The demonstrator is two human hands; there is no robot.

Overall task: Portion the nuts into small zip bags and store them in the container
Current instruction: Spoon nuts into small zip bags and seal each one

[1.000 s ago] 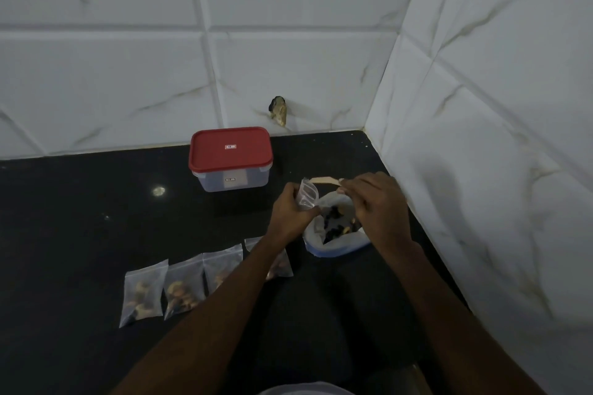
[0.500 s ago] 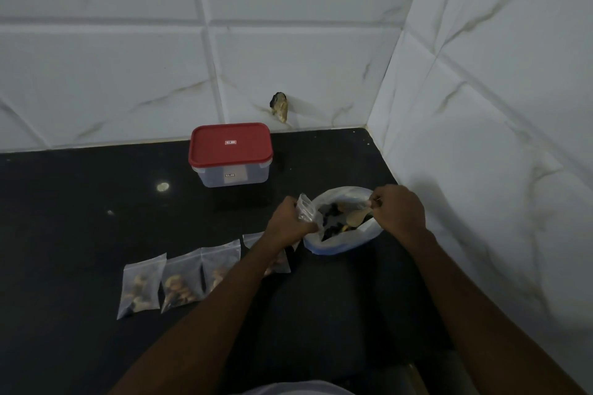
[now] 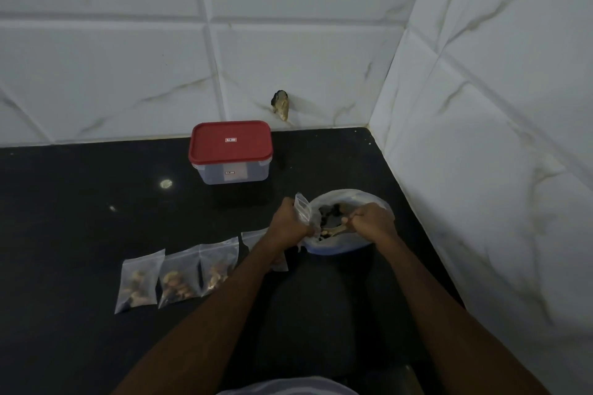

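At the bottom edge of my feed a strip of pale cloth shows, and 2 bare forearms reach up from it over the black polished stone counter. In the lower left of the frame I see 3 small clear plastic zip bags filled with tan nuts, lying flat in a row with neighbouring edges touching or overlapping. A 4th filled bag sits just to their right, mostly hidden under the left forearm. Just right of the frame's centre the left hand is curled round an empty small clear zip bag, pinching it upright beside the left rim of the large white plastic bag, which stands with its mouth rolled down on the counter near the right-hand wall. The right hand is over that mouth, fingers clenched on the handle of a pale wooden spoon whose tip lies inside the large bag; I cannot tell whether it carries anything. Dark and tan nuts lie in that bag. Further back, at centre frame, stands the rectangular clear plastic container with its red lid on, well apart from both hands. Behind it rise white marble-look wall tiles, with a small brownish lump stuck low on them.
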